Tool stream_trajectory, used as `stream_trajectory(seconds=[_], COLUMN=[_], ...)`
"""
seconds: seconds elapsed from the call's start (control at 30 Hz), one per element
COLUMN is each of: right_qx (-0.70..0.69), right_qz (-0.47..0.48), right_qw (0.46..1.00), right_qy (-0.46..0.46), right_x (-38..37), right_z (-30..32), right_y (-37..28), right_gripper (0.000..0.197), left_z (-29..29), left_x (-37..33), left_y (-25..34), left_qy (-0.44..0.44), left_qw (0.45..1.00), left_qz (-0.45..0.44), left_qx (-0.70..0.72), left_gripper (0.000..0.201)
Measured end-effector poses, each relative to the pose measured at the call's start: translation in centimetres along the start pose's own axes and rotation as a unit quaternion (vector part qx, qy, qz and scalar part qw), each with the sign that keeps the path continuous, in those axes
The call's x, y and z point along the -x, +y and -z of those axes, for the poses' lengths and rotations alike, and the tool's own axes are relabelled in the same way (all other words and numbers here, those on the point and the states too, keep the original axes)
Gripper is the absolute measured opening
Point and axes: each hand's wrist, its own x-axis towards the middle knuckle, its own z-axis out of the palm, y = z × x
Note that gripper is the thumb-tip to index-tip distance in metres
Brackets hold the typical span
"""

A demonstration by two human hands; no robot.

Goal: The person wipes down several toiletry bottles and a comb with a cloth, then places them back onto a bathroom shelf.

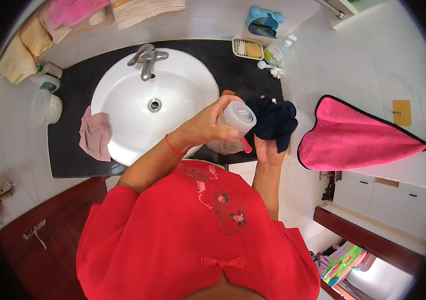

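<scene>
My left hand [205, 122] is closed around a whitish translucent bottle [239, 116], tilted so that its round base faces up. Below the bottle shows a clear plastic piece [224, 147] with a bright pink end [246, 145]; whether these belong to the bottle I cannot tell. To the right, a bunched dark navy cloth [279, 122] lies over the fingers of my right hand [270, 150], which holds it from beneath. Most of that hand's fingers are hidden by the cloth. Both hands are above the counter's right front part, beside the white sink [123, 107].
A chrome faucet [147, 61] stands behind the sink on the black counter [73, 100]. A dusty-pink cloth [95, 134] hangs over the rim at left. At back right are a soap dish [247, 48] and a pump bottle [276, 51]. A pink towel [355, 137] hangs at right.
</scene>
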Motion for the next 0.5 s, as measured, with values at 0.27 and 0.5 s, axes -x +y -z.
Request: stream_trajectory(seconds=[0.27,0.5], right_qx=[0.026,-0.146], right_qz=[-0.007,-0.077], right_qw=[0.999,0.986], right_qy=[-0.033,0.007], right_x=[0.0,0.1], right_z=[-2.1,-2.5], right_y=[0.3,0.7], right_gripper=[0.072,0.071], left_z=[-0.7,-0.5], left_x=[0.3,1.8], left_y=[-0.3,-0.7], left_qy=[-0.112,-0.077], left_qw=[0.971,0.966], left_qz=[0.047,0.035], left_qx=[0.207,0.243], left_gripper=[0.070,0.081])
